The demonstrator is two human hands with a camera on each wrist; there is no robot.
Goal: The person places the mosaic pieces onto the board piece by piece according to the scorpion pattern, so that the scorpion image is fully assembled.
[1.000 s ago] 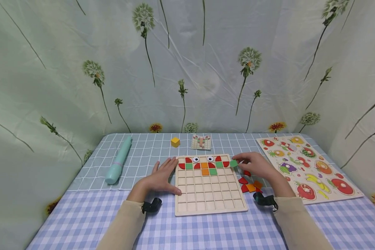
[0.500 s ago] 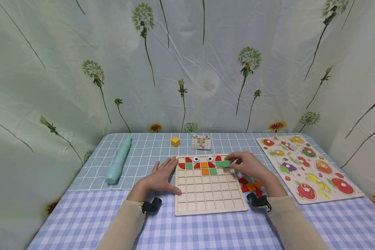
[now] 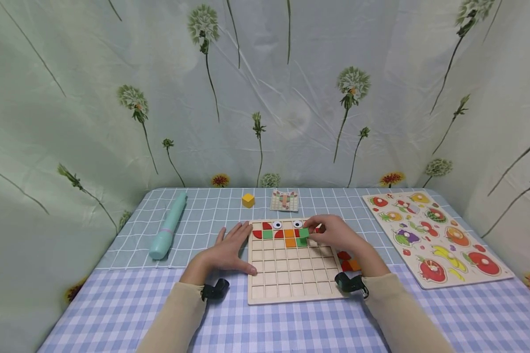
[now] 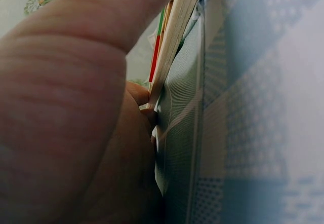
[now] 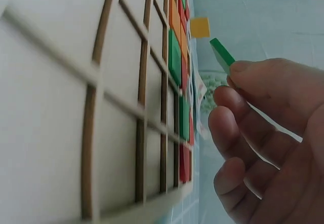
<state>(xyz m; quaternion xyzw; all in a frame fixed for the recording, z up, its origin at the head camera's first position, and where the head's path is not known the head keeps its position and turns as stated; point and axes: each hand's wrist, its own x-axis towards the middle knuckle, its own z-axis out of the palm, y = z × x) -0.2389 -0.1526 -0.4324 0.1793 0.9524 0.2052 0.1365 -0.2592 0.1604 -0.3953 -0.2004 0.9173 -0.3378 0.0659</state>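
Note:
A wooden grid board point(image 3: 287, 274) lies on the table, its upper rows partly filled with red, green and orange tiles and two eye tiles. My right hand point(image 3: 335, 234) pinches a green square tile point(image 3: 304, 233) between thumb and fingers above the board's upper right part. In the right wrist view the green tile point(image 5: 221, 54) is held apart from the board, tilted. My left hand point(image 3: 229, 250) rests at the board's left edge with fingers straight and thumb touching the rim. The left wrist view shows mostly its thumb, close up.
Loose red and orange tiles point(image 3: 352, 265) lie right of the board, partly hidden by the right arm. Behind stand a small pattern card point(image 3: 284, 201) and a yellow cube point(image 3: 248, 200). A fruit puzzle board point(image 3: 437, 235) lies right, a turquoise cylindrical object point(image 3: 168, 228) left.
My right hand has moved left over the board, carrying the green tile from beyond its right edge to above its upper tiles. The left hand has stayed in place.

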